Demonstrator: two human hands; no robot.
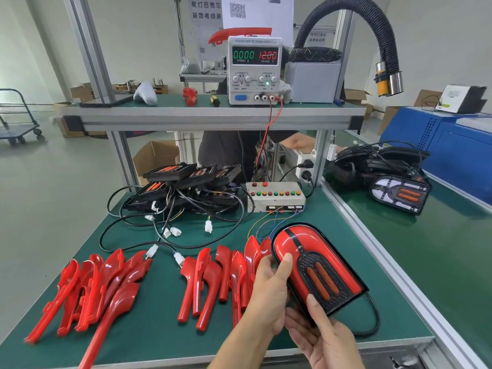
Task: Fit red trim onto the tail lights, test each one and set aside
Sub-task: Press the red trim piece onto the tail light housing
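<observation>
I hold a tail light (319, 265) with red trim fitted on its black housing over the green mat near the front right. My left hand (269, 291) grips its left edge, thumb on the red trim. My right hand (322, 334) grips its near end from below, thumb on the black grille. Its black cable (372, 320) loops off to the right. Two piles of loose red trim pieces (98, 286) (221, 278) lie to the left. A heap of untrimmed black tail lights (186, 187) with cables sits at the back.
A test box (275, 198) with coloured buttons stands behind the light, wired to a DC power supply (254, 70) reading 12.00 V on the shelf. More tail lights (399, 194) lie on the right-hand conveyor belt. Another person sits behind the bench. A black extraction hose (383, 49) hangs overhead.
</observation>
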